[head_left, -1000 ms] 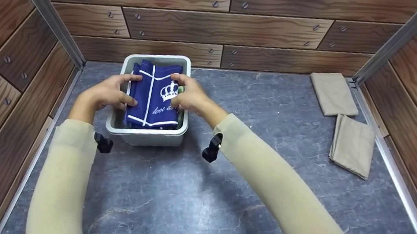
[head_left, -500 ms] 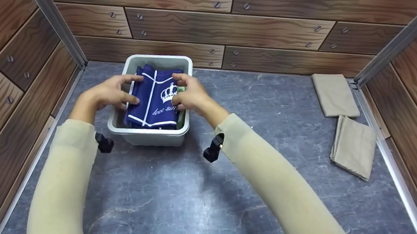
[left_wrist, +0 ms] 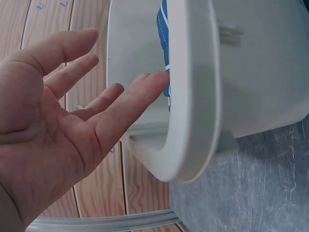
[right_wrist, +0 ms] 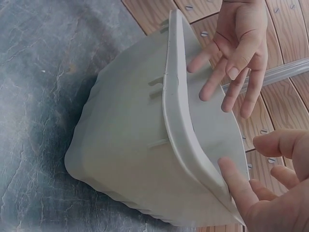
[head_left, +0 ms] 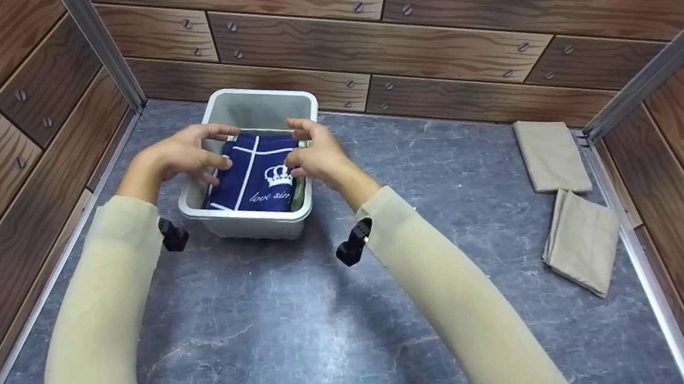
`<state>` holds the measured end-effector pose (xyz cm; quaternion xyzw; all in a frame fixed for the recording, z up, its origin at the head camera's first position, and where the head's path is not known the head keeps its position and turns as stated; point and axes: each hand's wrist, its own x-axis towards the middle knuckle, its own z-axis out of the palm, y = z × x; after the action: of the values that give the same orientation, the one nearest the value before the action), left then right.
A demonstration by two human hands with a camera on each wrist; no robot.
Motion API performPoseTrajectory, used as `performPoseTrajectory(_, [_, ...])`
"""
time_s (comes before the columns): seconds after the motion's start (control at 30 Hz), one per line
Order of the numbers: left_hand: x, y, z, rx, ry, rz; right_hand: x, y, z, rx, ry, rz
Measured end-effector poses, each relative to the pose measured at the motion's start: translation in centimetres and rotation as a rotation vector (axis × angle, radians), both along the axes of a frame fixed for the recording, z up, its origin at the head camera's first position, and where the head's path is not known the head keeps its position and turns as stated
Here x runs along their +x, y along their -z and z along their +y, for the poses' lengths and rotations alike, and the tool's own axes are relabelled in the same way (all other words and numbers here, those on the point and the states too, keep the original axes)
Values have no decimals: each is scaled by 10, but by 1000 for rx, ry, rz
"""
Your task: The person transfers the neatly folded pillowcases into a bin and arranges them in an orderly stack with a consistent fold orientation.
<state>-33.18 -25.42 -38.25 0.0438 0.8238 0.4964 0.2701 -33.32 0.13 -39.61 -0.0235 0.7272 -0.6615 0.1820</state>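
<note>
A grey marbled floor (head_left: 278,317) lies walled by wood-grain panels (head_left: 368,45). One pale grey bin (head_left: 254,105) stands at 11 o'clock, its long axis running 12 to 6. One folded navy cloth (head_left: 257,183) with a crown print lies inside it, lengthwise. The left hand (head_left: 186,155) and right hand (head_left: 315,154) hover over the bin with fingers spread, gripping nothing. Two folded beige cloths (head_left: 580,238) lie at 3 o'clock.

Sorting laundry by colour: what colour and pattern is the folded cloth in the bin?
Dark blue cloth with white stripes, a white crown and lettering; the head view shows it best.
</note>
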Motion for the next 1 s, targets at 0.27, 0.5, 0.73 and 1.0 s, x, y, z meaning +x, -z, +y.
performPoseTrajectory(0.27, [5,-7,13,39,13,65,7,-2,22,-4,13,50])
performPoseTrajectory(0.5, [16,-8,40,32,21,331,16,-3,59,-15,31,136])
performPoseTrajectory(0.73, [25,3,93,-74,41,806,25,10,118,119,56,303])
performPoseTrajectory(1.0, [25,25,170,-186,58,1161,40,30,196,377,117,527])
